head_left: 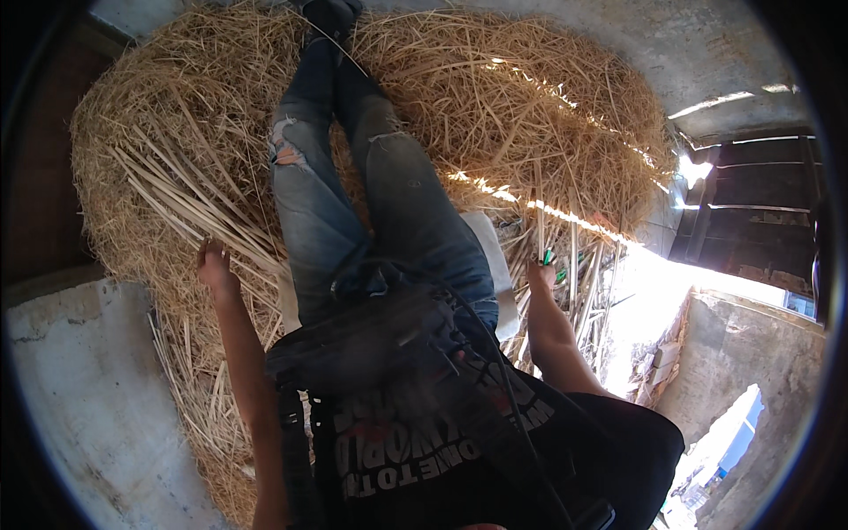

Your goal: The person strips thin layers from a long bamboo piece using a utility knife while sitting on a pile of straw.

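Observation:
I sit on a big heap of straw (530, 106) with my legs in torn blue jeans (389, 203) stretched out over it. My left hand (215, 267) reaches out to the side, its fingers closed on the ends of a bundle of long pale stalks (190, 208) that lies fanned across the heap. My right hand (541, 272) is down among upright stalks (574, 265) on the other side and grips a small green-handled object (548, 257); what kind of object it is stays unclear. A dark bag (371, 340) rests on my lap.
A pale cushion or sack (495, 256) lies under my right thigh. Grey concrete slabs (97, 389) border the heap at the left, and a concrete wall (760, 371) at the right. Dark wooden boards (751, 212) and glaring sunlight fill the right side.

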